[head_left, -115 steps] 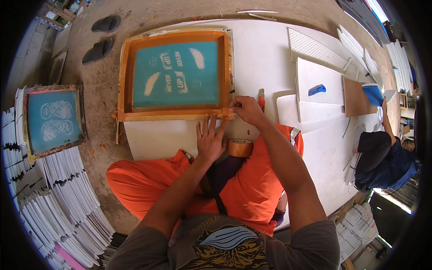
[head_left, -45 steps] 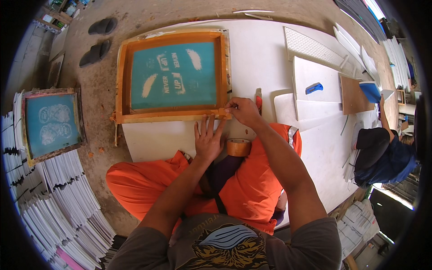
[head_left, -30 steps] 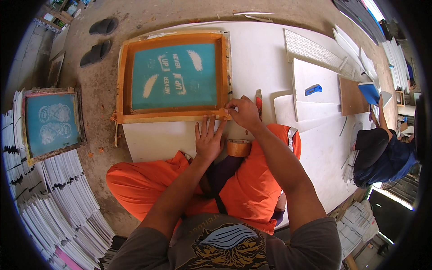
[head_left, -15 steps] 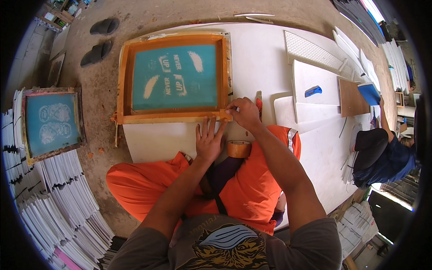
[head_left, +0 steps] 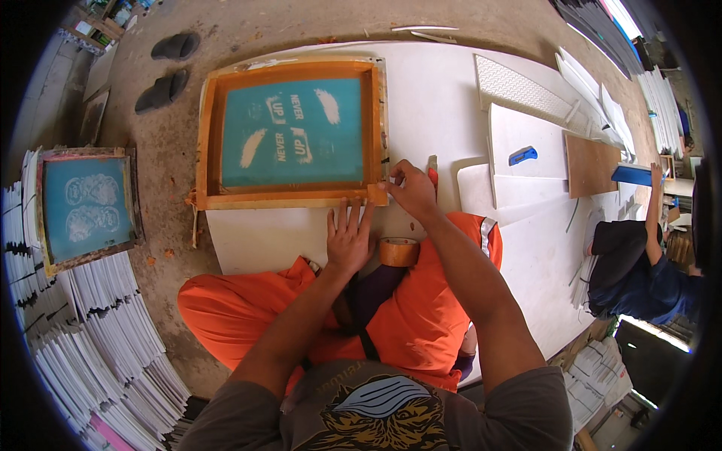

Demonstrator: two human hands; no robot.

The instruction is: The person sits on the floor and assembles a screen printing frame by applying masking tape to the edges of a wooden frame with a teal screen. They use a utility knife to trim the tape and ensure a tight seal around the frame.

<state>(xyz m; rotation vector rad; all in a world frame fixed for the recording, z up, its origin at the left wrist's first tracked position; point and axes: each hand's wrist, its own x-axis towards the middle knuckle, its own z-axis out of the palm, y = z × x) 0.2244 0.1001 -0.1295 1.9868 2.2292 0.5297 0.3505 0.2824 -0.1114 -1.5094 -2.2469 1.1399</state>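
A screen-printing frame (head_left: pixel 292 201) with brown-taped edges and teal mesh lies on a white sheet before me. Pale lettering and two white patches mark its mesh. My left hand (head_left: pixel 350 237) has its fingers stretched out, their tips on the frame's near rail, close to the right corner. At that corner, my right hand (head_left: pixel 412 189) is pinched; whatever its fingertips hold is too small to make out. A roll of brown tape (head_left: pixel 398 252) rests by my lap, between my forearms. Just beyond my right hand is a red-handled tool (head_left: pixel 432 171), partly hidden.
A blue utility knife (head_left: pixel 523 155) lies on white boards at right, beside a brown board (head_left: pixel 593 167). Farther right, a seated person (head_left: pixel 639 263) holds a blue object (head_left: pixel 632 175). Another teal screen (head_left: pixel 84 204) sits left on stacked sheets (head_left: pixel 113 323). Dark sandals (head_left: pixel 162 92) are on the floor.
My right hand has shifted slightly right and up, away from the frame's corner. My left hand stays in place. The other person's blue object has tilted and moved lower.
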